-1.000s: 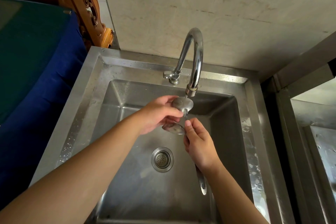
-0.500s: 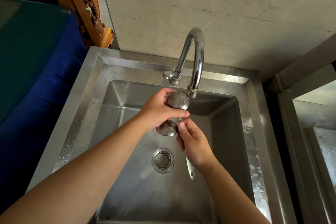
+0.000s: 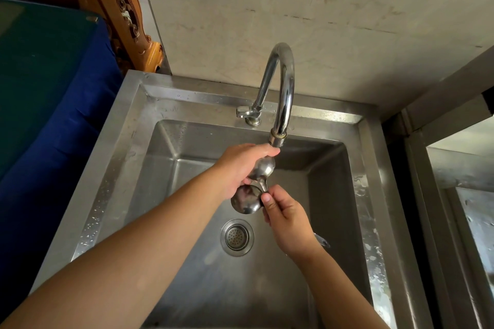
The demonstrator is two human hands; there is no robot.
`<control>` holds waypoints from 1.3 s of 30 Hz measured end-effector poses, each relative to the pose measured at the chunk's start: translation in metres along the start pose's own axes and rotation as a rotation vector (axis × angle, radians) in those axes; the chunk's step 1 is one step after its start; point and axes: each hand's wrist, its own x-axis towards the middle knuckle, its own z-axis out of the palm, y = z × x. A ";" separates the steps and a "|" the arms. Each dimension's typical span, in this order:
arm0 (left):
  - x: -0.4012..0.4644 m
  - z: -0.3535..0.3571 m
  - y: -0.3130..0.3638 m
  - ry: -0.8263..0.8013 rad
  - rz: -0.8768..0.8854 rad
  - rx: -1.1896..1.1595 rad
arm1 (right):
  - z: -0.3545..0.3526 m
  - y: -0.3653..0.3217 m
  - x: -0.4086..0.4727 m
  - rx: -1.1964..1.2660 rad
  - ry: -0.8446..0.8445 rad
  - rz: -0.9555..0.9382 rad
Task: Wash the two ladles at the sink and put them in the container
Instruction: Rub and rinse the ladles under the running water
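Two steel ladles are held together over the sink [image 3: 128, 147], just under the faucet spout [image 3: 283, 93]. The upper ladle bowl [image 3: 263, 168] sits in my left hand [image 3: 240, 165], whose fingers wrap over it. The lower ladle bowl [image 3: 247, 201] hangs below, touching my left palm. My right hand [image 3: 287, 219] pinches the ladle handles next to the bowls; a handle tip [image 3: 322, 242] sticks out behind my right wrist. I cannot tell whether water is running. The container is not in view.
The drain strainer [image 3: 236, 237] lies in the basin floor below my hands. The tap lever [image 3: 244, 111] is at the faucet base. A blue-draped surface [image 3: 53, 115] stands left of the sink. A second steel unit [image 3: 459, 195] is on the right.
My left hand slid up over the upper ladle bowl toward the spout. The lower bowl turned and dropped a little. My right hand tilted the handles out to the right.
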 end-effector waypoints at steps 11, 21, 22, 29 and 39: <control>-0.006 -0.017 -0.006 -0.080 -0.014 -0.185 | 0.000 -0.007 -0.005 0.267 -0.007 0.080; -0.013 -0.018 -0.016 -0.157 0.179 0.023 | 0.005 -0.006 -0.008 0.104 0.035 0.041; -0.012 -0.016 -0.015 -0.133 0.160 0.051 | 0.007 -0.005 -0.008 0.046 0.054 0.026; -0.009 -0.006 -0.006 -0.076 0.013 0.088 | 0.014 -0.004 -0.012 -0.185 0.182 -0.061; 0.002 0.002 0.002 0.103 -0.123 -0.025 | 0.015 -0.010 -0.015 0.089 0.090 0.033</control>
